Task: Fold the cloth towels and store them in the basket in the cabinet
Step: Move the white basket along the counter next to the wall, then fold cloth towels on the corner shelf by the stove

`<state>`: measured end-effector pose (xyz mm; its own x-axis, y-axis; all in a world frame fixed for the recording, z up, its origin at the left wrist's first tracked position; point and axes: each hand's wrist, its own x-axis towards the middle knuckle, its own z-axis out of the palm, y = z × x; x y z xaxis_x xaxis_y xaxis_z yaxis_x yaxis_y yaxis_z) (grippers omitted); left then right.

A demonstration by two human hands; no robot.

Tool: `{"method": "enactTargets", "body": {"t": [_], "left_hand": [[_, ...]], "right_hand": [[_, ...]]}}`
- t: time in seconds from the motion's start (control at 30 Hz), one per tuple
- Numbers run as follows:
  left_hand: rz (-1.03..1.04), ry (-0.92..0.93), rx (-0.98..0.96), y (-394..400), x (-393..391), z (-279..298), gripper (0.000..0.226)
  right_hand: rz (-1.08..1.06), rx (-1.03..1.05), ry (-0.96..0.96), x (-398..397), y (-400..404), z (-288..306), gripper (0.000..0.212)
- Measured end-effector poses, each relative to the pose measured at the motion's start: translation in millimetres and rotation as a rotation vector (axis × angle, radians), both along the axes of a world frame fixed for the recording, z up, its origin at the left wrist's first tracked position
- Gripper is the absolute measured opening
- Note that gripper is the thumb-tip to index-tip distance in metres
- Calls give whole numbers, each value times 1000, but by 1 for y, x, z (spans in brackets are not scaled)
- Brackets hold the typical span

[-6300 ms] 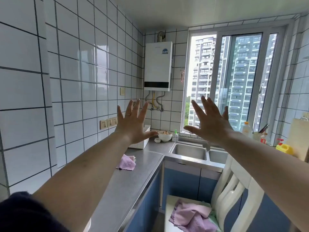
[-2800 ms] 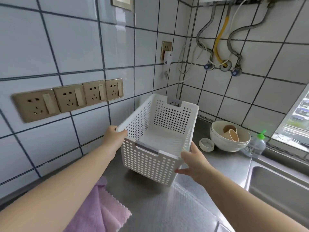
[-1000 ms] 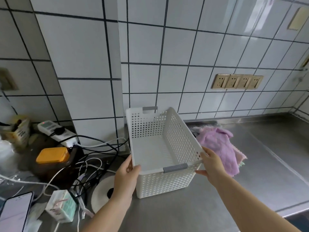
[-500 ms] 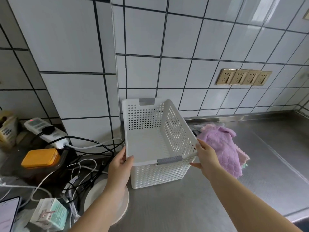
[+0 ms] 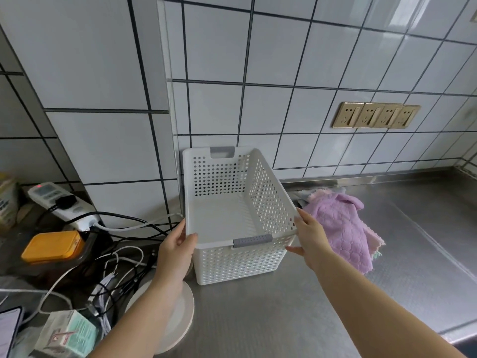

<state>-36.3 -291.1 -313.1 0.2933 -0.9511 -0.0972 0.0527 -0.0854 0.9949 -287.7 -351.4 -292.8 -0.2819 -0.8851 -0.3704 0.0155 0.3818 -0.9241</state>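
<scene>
**Basket on table, both hands at its near corners**

White perforated basket (image 5: 240, 215) sits on the steel table (image 5: 284, 319), far end vs. the tiled wall, nothing inside. Left hand (image 5: 175, 250) grips the near-left corner: thumb curled over the rim, other fingers behind the wall, hidden. Right hand (image 5: 309, 241) touches the near-right corner w/ fingers fairly straight along the side wall, thumb below; palm side not visible, so real clamp can't be confirmed.

Purple towel (image 5: 343, 228) lies crumpled on the table just right of the basket, partly behind the right hand. More cloth layers under it, only pale edges showing; count unclear.

Left of the basket: cable tangle (image 5: 124, 244), power strip (image 5: 62, 204), orange-lidded box (image 5: 53, 245), white round disc (image 5: 178, 316) mostly under the left forearm. Small carton (image 5: 69, 334) and phone (image 5: 9, 329) cut off by the frame edge. Sockets (image 5: 375, 115) on the wall.
</scene>
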Motion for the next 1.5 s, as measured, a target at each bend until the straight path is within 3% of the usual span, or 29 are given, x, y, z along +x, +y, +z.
{"method": "enactTargets", "body": {"t": [0.2, 0.37, 0.53, 0.8, 1.0, 1.23, 1.5], "left_hand": [[52, -136, 15, 3, 2, 9, 58], [58, -394, -233, 25, -6, 31, 57], [-105, -334, -333, 64, -38, 47, 55], [-492, -187, -247, 124, -117, 39, 50], [-888, -78, -262, 165, -171, 32, 52], [-1368, 28, -141, 239, -183, 11, 44], [-1844, -30, 9, 367, -174, 0, 46]], "right_hand": [[79, -75, -80, -8, 24, 5, 70], [79, -199, -105, -22, 62, 16, 65], [1, -245, -120, -39, 119, 26, 59], [-192, -230, -2, -66, 252, 26, 54], [-514, -231, 116, -75, 368, 30, 56], [-904, -166, 168, -21, 498, 18, 54], [-1377, -122, 15, 68, 638, 1, 47]]}}
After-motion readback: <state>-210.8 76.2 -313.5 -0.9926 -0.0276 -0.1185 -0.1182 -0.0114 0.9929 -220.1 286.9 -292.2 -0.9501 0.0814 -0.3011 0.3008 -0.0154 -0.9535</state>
